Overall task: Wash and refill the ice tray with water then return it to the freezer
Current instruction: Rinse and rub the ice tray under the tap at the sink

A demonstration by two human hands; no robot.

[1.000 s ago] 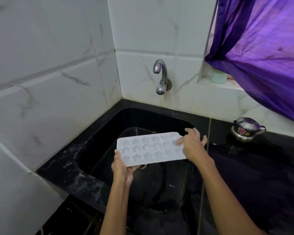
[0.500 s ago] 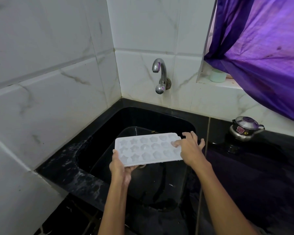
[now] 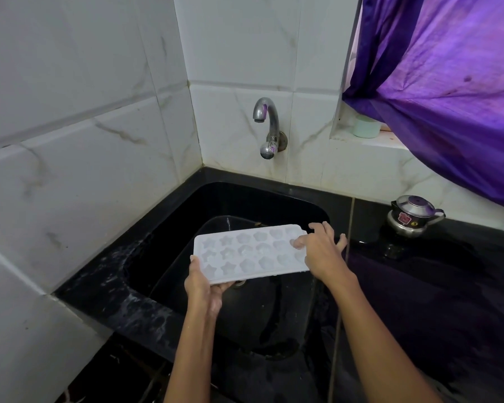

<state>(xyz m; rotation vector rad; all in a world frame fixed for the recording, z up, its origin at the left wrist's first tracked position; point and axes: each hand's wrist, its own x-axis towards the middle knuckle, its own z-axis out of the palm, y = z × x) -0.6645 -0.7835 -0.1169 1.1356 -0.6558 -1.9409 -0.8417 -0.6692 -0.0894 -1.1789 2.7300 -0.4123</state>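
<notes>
Soft, dim daylight filters through the purple curtain point(image 3: 437, 91) at upper right, tinting the glossy black surface point(image 3: 437, 286) violet. The white wall tiles point(image 3: 70, 158) stay evenly lit, while the sink point(image 3: 245, 199) falls into deep shadow. Wide-angle distortion bends tile lines toward the edges; focus is slightly soft.

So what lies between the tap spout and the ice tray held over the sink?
Nothing in the head view: below the tap only bare white tile and the black sink back wall show above the ice tray; no water runs.
</notes>
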